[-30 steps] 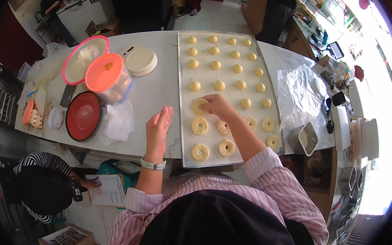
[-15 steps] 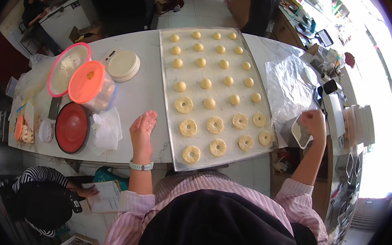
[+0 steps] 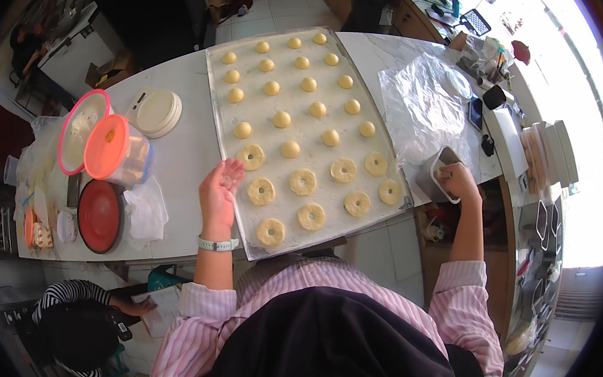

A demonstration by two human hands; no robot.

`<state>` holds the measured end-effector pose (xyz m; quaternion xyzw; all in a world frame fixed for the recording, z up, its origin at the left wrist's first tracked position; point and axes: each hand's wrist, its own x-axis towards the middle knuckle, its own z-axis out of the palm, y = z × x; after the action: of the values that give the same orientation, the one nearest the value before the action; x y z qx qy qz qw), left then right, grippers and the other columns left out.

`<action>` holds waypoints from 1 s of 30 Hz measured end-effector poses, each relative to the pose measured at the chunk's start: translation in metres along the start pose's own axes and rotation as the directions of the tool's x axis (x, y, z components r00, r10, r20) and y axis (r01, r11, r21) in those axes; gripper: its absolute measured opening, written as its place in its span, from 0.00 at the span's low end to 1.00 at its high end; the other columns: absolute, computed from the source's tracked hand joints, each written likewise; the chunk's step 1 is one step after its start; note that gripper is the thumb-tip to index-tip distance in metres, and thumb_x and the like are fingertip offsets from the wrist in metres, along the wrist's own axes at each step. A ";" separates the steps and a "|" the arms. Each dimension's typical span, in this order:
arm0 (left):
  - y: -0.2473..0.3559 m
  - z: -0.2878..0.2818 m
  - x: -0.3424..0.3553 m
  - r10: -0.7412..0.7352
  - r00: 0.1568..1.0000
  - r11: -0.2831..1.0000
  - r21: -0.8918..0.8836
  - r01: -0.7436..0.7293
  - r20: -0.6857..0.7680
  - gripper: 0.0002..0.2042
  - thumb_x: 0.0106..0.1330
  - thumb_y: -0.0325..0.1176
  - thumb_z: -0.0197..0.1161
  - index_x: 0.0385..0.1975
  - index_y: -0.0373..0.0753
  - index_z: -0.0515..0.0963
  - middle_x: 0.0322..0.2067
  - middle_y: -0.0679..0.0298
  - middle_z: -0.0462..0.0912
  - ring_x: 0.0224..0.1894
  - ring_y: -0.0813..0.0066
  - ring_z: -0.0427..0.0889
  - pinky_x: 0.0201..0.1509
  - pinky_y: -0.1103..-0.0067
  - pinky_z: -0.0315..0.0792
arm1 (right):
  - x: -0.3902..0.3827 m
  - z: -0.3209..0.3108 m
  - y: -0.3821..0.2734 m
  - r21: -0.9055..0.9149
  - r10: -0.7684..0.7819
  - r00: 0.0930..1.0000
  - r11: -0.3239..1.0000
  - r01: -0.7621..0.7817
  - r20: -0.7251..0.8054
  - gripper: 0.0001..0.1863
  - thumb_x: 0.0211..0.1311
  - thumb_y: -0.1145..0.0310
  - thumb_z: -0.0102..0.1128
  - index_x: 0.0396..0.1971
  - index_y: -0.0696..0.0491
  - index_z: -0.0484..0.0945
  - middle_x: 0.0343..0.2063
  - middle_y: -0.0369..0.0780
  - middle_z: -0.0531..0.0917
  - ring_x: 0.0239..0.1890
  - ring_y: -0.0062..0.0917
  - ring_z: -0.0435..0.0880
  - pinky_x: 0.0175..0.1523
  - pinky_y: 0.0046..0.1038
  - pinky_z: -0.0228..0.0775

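Note:
My left hand (image 3: 221, 188), fingers open and loosely curved, hovers by the left edge of a large metal tray (image 3: 351, 232) and grips nothing visible. Rows of several pale dough balls (image 3: 281, 118) fill the back of the tray; several flattened rings with centre holes lie nearer me, one ring (image 3: 251, 165) just beside my left hand. My right hand (image 3: 457, 180) reaches into a rectangular grey container (image 3: 429, 176) right of the tray, its fingers curled; what they hold is too small to make out.
Left on the table (image 3: 192, 154) are a white scale (image 3: 154, 118), pink-rimmed bowl (image 3: 78, 142), orange-lidded tub (image 3: 104, 151), red dish (image 3: 98, 218) and white cloth. Crumpled plastic (image 3: 415, 105) lies right. A person in stripes (image 3: 79, 333) is low at left; others stand behind.
My right hand has left the freshly holed ring on the tray and moved rightward into the grey container. My left hand stays open beside the tray. The view has shifted.

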<state>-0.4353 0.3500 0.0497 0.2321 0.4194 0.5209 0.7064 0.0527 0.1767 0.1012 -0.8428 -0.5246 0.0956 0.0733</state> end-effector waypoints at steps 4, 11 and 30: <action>-0.038 0.029 -0.008 -0.353 0.882 0.871 -0.236 0.432 0.312 0.22 0.68 0.44 0.47 0.45 0.27 0.71 0.46 0.49 0.77 0.50 0.59 0.76 0.57 0.69 0.69 | -0.031 -0.035 -0.103 0.129 -0.131 0.982 0.981 0.148 -0.133 0.14 0.53 0.69 0.59 0.38 0.59 0.79 0.35 0.51 0.81 0.41 0.43 0.80 0.47 0.33 0.71; -0.062 0.061 -0.007 -0.292 0.631 0.583 -0.389 0.713 0.719 0.43 0.61 0.64 0.46 0.56 0.22 0.59 0.58 0.44 0.63 0.60 0.58 0.65 0.63 0.66 0.61 | -0.029 0.079 -0.252 0.228 -0.749 0.660 0.633 0.739 -0.060 0.22 0.66 0.62 0.45 0.56 0.59 0.66 0.58 0.48 0.67 0.61 0.39 0.64 0.65 0.36 0.54; 0.003 -0.021 -0.035 -0.189 0.960 0.727 -0.628 0.277 0.205 0.28 0.69 0.44 0.44 0.58 0.23 0.57 0.59 0.45 0.63 0.63 0.56 0.62 0.68 0.67 0.56 | 0.027 0.146 -0.282 -0.075 -0.742 0.669 0.665 0.743 0.052 0.33 0.66 0.49 0.36 0.62 0.58 0.55 0.64 0.43 0.58 0.68 0.32 0.51 0.69 0.45 0.36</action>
<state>-0.4583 0.3161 0.0531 -0.0498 0.1925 0.5249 0.8276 -0.2159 0.3283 0.0201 -0.5580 -0.8264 0.0408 0.0636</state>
